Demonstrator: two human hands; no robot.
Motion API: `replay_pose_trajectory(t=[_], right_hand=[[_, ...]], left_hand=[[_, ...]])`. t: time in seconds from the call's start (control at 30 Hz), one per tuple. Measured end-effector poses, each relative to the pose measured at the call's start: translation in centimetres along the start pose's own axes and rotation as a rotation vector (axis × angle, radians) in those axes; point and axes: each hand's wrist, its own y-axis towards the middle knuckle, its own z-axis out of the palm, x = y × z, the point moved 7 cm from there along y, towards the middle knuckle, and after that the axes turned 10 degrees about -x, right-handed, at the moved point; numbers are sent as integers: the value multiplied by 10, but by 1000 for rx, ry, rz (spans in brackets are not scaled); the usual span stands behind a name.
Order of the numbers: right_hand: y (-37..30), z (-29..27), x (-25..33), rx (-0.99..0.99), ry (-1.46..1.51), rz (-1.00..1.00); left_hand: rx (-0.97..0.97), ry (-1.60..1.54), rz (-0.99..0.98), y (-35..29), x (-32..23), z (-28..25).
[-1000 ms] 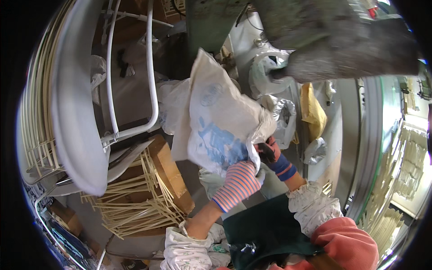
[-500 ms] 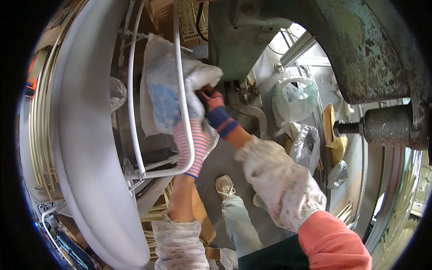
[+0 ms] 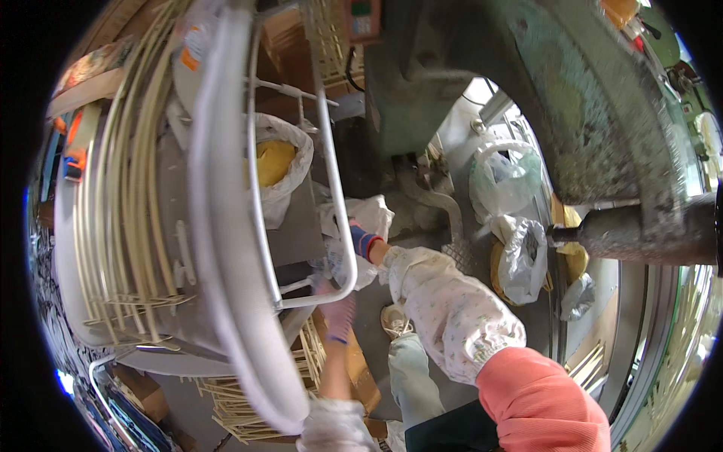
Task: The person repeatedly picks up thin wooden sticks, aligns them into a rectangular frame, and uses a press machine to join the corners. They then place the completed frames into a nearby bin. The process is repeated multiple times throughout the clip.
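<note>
My right hand (image 3: 363, 239), in a red and blue knitted glove, is closed at a white plastic bag (image 3: 361, 215) low in front of me. The bag and a white tube partly hide its fingers. Below the bag, my left hand (image 3: 337, 309), in a pink striped glove, is smeared by motion, and its fingers cannot be made out. A white tube frame (image 3: 343, 203) passes just above both hands. Alongside it, a long pale padded panel (image 3: 215, 196) stands to the left, also blurred.
A big green metal machine (image 3: 602, 120) fills the upper right, with a foot pedal (image 3: 429, 197) beneath. An open white sack (image 3: 290, 162) shows something yellow inside. Bundled cream rods (image 3: 120, 196) lie at left. Several plastic bags, including a greenish one (image 3: 504, 181), stand at right.
The white bag and my right hand have come lower. My left hand has dropped away from the bag. The view has shifted left, and the open sack with yellow contents is now uncovered.
</note>
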Motion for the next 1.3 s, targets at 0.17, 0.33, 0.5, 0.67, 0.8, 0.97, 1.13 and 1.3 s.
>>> replay_pose_trajectory(t=[0.17, 0.33, 0.5, 0.67, 0.8, 0.97, 1.13, 1.3], right_hand=[[-99, 62, 71, 697, 662, -335], [-198, -52, 28, 452, 122, -711], [-287, -320, -76, -17, -14, -803], [-402, -556, -106, -621, 29, -557], [-515, -650, -98, -815, 225, -631], [-656, -733, -125, -1788, -301, -620], [-681, -860, -192, -1975, -696, 87], [-670, -922, -273, -1647, -649, 126]], left_hand=[[182, -619, -289, -147, -8, -13], [754, -188, 52, -200, -103, -89], [1173, -183, 349, -229, -257, -149], [968, -280, 860, -205, -425, -166], [918, -639, 798, -213, -513, -184], [1340, -373, 854, -295, -506, -199], [1560, -41, 637, -330, -492, -171], [1575, -138, 753, -380, -558, -142]])
